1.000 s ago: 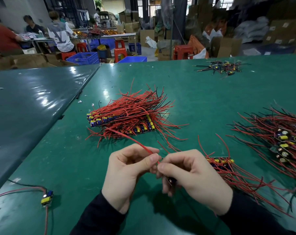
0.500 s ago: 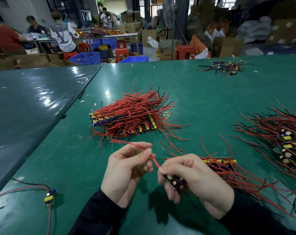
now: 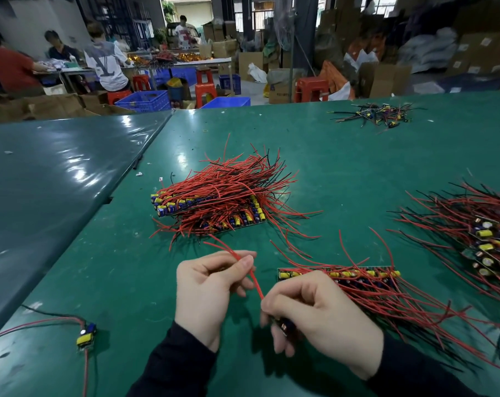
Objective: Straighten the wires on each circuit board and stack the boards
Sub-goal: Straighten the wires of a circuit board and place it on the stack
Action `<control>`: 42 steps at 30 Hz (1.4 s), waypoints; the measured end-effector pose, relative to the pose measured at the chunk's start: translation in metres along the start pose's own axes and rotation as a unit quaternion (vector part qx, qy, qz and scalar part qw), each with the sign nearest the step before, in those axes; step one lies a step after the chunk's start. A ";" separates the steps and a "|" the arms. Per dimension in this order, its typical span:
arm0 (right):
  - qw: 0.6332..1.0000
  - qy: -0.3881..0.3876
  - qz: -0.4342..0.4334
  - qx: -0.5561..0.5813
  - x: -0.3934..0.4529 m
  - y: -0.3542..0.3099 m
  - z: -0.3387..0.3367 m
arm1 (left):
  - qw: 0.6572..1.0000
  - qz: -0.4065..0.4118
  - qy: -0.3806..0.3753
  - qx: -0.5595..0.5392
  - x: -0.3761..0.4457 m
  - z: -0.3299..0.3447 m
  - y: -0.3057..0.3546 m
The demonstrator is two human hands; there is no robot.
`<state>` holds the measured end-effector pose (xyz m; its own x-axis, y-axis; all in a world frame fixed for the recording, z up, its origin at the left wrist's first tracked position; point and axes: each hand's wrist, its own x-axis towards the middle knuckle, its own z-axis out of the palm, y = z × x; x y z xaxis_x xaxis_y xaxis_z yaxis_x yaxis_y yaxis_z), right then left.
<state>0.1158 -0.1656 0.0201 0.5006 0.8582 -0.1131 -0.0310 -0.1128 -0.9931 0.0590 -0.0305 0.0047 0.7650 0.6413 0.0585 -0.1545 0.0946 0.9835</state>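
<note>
Hands at work over a green workbench mat (image 3: 343, 167): a small circuit board with dark components (image 3: 286, 328) is gripped in the curled fingers of the right hand (image 3: 320, 313), and a thin red insulated wire (image 3: 250, 272) rising from it is pinched between thumb and forefinger of the left hand (image 3: 211, 290), up and to the left of the board. The wire's free end is seen beyond the left pinch, pointing away from the person. Just behind the right hand, a flat stack of boards with yellow capacitors (image 3: 340, 275) is laid on the mat, its red wires fanned toward the right. Farther beyond the held wire, a larger pile of boards covered in tangled red and black wires (image 3: 223, 196) is seen. Well to the right of the grip, a loose heap of unsorted boards with red and black leads (image 3: 478, 233) is spread at the frame edge. Near left of the left wrist, a single board with a yellow and blue part (image 3: 86, 335) is left lying alone. Both forearms are covered by dark sleeves (image 3: 171, 365)
</note>
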 end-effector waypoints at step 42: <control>0.996 -0.024 0.011 0.083 0.002 -0.001 -0.005 | 0.945 -0.140 -0.288 -0.069 0.006 -0.015 0.004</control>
<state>0.1215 -0.1660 0.0208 0.4564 0.8800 -0.1314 -0.1861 -0.0500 -0.9813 0.0535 -0.0147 0.0066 0.9952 0.0589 -0.0788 0.0557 0.3223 0.9450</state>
